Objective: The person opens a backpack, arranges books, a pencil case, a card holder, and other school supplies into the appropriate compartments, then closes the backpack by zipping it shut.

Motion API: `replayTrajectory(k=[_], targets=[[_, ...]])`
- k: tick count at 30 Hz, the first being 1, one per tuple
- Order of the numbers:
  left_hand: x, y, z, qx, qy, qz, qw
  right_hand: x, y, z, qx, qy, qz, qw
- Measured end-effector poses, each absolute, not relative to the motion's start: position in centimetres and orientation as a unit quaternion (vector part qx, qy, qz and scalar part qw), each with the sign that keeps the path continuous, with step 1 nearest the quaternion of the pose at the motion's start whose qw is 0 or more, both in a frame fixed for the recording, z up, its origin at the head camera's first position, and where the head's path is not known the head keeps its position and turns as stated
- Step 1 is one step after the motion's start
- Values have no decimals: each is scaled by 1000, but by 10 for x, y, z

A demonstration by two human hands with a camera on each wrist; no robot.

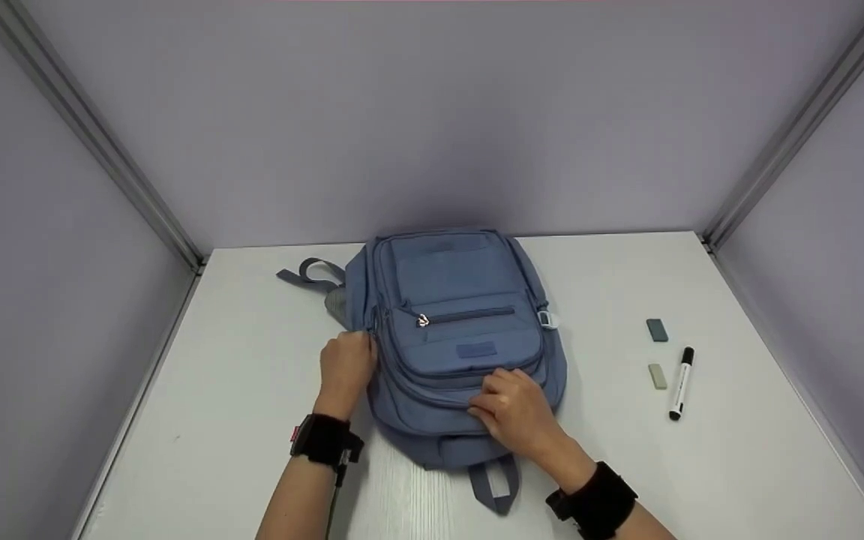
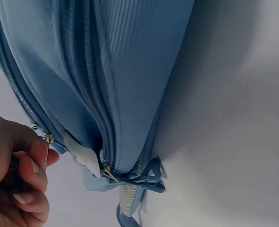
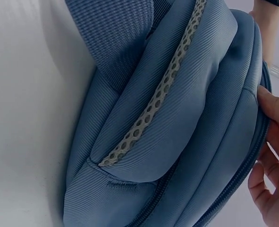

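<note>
A blue backpack lies front side up on the white table, its top toward the back wall. At its left side my left hand pinches beside a zipper slider; the pull is hidden by the fingers. My right hand holds the zipped edge of a front compartment near the lower end. In the right wrist view the thumb presses on the fabric beside the zipper, with the other fingers curled. A second zipper slider with a strap loop hangs nearer the table.
Right of the backpack lie a dark blue-green eraser-like block, a pale green block and a white marker with a black cap. Straps stick out at the upper left. Grey panels enclose the back and sides.
</note>
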State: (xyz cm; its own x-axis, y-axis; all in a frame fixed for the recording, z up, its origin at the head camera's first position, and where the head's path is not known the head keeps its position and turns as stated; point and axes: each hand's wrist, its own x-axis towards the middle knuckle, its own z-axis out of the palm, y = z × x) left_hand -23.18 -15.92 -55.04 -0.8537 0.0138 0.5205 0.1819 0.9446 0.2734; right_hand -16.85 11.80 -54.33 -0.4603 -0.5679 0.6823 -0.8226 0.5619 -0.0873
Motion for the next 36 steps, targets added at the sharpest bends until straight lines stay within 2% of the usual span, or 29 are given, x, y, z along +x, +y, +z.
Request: replayTrajectory(k=[14,25,33,36], targets=[[-267,-163,-555,-12,-968,-162,189,-168,117,-543,427,-830,210,292],[-271,-163,-555,28,-973,-164,159,-166,116,-544,426,-835,213,274],[-263,-161,-547,42,-976,-167,134,-166,116,-547,421,-834,211,286],[-258,-159,-543,21,-971,-175,159,-166,116,-547,416,-836,210,290]])
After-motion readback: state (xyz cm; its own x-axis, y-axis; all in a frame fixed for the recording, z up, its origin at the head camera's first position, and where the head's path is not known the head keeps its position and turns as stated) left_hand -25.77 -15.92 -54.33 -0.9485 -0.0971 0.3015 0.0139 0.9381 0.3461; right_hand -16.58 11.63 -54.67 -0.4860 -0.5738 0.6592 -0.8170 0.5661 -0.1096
